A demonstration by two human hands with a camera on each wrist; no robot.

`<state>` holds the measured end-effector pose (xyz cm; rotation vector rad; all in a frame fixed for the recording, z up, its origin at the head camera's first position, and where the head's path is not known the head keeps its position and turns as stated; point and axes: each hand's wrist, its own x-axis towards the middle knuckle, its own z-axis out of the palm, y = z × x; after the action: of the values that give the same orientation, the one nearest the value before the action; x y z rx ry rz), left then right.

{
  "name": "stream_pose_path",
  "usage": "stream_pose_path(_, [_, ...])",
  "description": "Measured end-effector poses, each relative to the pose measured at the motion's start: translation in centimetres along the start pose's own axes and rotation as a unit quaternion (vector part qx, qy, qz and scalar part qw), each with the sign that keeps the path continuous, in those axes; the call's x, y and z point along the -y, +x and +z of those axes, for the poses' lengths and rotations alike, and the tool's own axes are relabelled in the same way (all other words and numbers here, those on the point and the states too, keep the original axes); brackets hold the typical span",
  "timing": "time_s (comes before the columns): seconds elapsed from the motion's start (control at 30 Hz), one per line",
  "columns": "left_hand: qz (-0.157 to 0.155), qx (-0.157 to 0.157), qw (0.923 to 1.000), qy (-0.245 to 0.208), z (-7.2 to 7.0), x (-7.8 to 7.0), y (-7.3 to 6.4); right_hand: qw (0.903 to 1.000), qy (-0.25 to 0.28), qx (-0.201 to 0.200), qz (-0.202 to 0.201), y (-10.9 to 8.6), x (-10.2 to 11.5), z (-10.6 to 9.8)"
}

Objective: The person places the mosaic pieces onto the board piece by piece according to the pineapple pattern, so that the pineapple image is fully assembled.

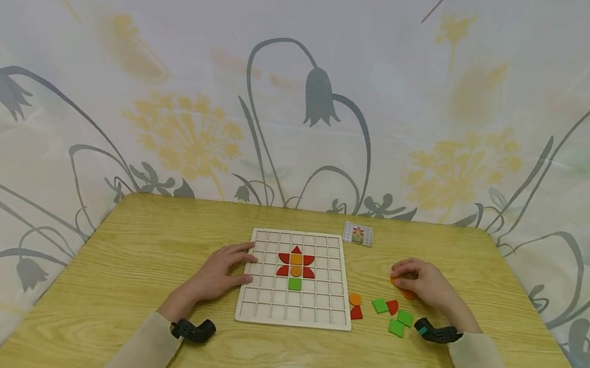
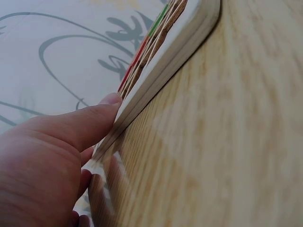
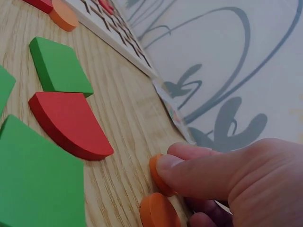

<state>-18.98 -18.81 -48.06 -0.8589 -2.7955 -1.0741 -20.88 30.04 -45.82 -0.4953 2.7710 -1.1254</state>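
A white gridded board [image 1: 260,313] lies flat, bearing a pattern: a red triangle [image 1: 296,249], an orange square [image 1: 296,260], an orange disc [image 1: 295,272], several red quarter-round pieces [image 1: 284,258] and a green square [image 1: 294,284]. My left hand [image 1: 214,273] rests at the board's left edge with its fingers spread; the thumb touches the rim. To the right of the board, my right hand [image 1: 427,285] pinches a small orange disc [image 3: 161,183] between thumb and fingers, low over the table. Just below it in the right wrist view is another orange disc [image 3: 158,210].
Between the board and my right hand lie loose green squares [image 1: 397,328], a red quarter-round piece [image 1: 392,307], another red piece [image 1: 356,313] and an orange disc [image 1: 355,299] by the board's edge. A small pattern card [image 1: 358,234] lies behind the board's right corner.
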Motion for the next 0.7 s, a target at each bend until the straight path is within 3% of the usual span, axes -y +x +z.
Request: stream_pose_path(0.7, [-0.002, 0.001, 1.0, -0.006, 0.0, -0.1, 0.0, 0.9957, 0.011, -0.092, 0.006, 0.7, 2.1, 1.8])
